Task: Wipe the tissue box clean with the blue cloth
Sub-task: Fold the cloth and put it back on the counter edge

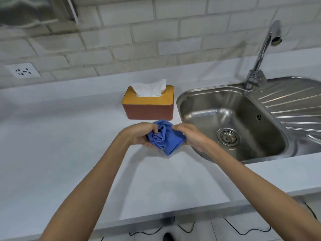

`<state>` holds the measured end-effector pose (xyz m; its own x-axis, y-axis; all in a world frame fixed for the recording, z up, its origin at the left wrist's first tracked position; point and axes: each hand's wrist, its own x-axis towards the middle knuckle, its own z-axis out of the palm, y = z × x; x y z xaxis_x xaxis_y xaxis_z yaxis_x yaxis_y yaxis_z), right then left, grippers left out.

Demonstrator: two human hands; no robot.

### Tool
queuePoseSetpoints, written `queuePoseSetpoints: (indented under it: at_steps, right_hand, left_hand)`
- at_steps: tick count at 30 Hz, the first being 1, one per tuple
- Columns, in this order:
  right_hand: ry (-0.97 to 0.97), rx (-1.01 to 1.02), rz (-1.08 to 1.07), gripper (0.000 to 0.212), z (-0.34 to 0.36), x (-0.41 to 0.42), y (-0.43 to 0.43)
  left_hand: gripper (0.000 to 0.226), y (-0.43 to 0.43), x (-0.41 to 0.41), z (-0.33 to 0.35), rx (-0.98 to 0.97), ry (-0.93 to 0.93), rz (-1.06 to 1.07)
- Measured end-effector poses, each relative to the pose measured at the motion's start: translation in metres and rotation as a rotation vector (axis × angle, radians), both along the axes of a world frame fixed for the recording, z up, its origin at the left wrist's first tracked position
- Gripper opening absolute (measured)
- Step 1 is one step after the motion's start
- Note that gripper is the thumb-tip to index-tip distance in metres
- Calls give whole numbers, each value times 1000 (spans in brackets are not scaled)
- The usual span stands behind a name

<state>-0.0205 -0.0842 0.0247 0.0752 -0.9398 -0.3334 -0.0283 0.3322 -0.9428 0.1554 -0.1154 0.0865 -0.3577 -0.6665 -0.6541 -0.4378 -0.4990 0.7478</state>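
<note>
Both bare forearms reach forward over the white worktop (69,145) and converge, each wrist bent slightly inward. The left hand (140,134) and right hand (189,136) hold the bunched blue cloth (165,138) between them, each grip closed on one side of it: the left fingers (152,126) curl over the cloth's top edge with the palm under it, and the right fingers pinch its opposite edge. A folded corner of cloth hangs down below the grip. Just beyond the grip stands the tissue box (149,106), upright on the worktop, untouched, a white tissue (149,88) sticking up from its yellow top. To the right of the grip lies the steel sink (232,122), the tap (262,54) behind it
</note>
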Motion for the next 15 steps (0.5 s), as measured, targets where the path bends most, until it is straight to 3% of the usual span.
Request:
queuePoseSetpoints:
  at_steps: [4, 8, 13, 15]
  right_hand:
    - [-112, 41, 5, 30, -6, 6, 13]
    - [-23, 26, 19, 38, -3, -5, 22]
    - [134, -21, 68, 24, -1, -68, 41]
    - [53, 3, -24, 15, -2, -99, 51]
  left_hand:
    - [23, -7, -37, 31, -174, -438, -294]
    - [12, -1, -74, 53, -347, -731, -464]
    - [17, 1, -85, 74, -552, -558, -317]
    - [21, 7, -83, 68, -529, -381, -217]
